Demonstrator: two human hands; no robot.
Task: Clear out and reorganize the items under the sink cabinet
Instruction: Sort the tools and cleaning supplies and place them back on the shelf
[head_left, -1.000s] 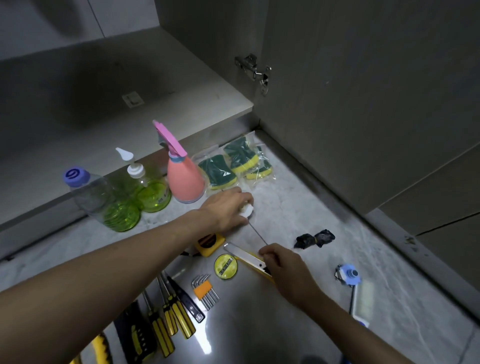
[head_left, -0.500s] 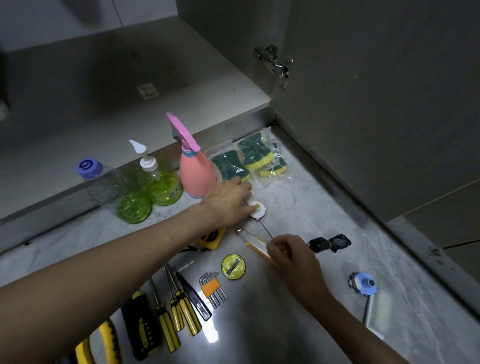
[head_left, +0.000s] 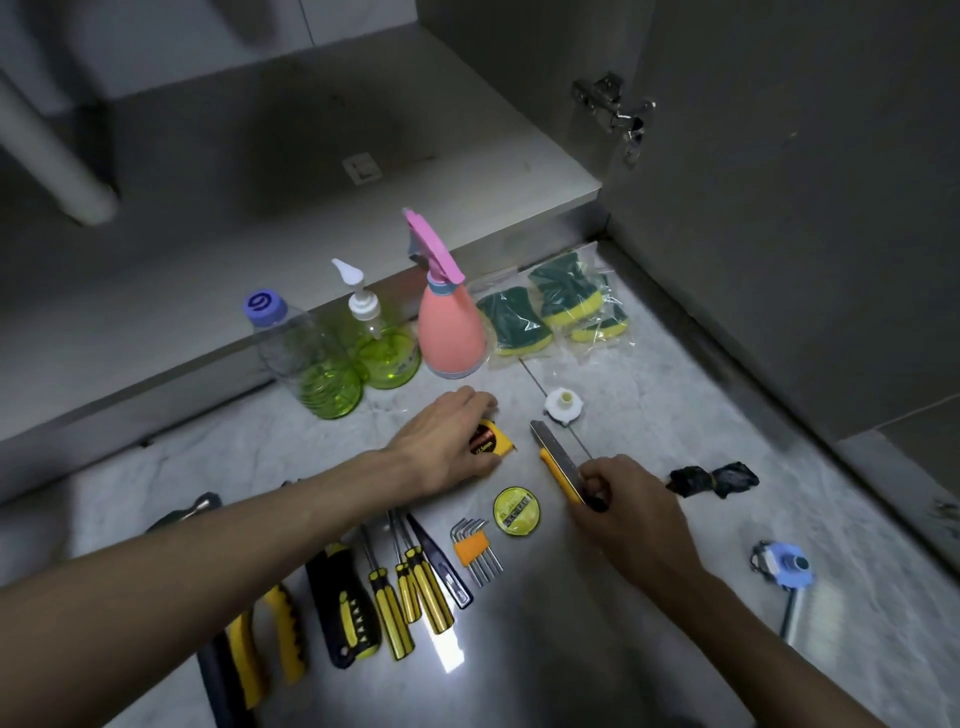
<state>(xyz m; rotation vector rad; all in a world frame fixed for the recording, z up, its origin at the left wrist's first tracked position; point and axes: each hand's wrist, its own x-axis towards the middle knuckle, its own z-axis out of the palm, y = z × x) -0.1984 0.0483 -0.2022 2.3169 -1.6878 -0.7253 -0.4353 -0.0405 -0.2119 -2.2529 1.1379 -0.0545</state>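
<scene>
Gripping the yellow box cutter (head_left: 558, 464) by its near end, the right hand (head_left: 631, 506) has it on the floor (head_left: 649, 395); left hand (head_left: 447, 449) lies flat-fingered over the tape measure (head_left: 491, 441), white cap (head_left: 562, 407) just beyond.

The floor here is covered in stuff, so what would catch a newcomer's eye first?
Probably the pink spray bottle, standing by the cabinet ledge between a green pump bottle and bagged sponges. Next, the two hands mid-floor: the left hand rests on a yellow tape measure, the right hand holds a yellow utility knife. Nearer the camera lies a neat row of yellow-and-black tools.
</scene>
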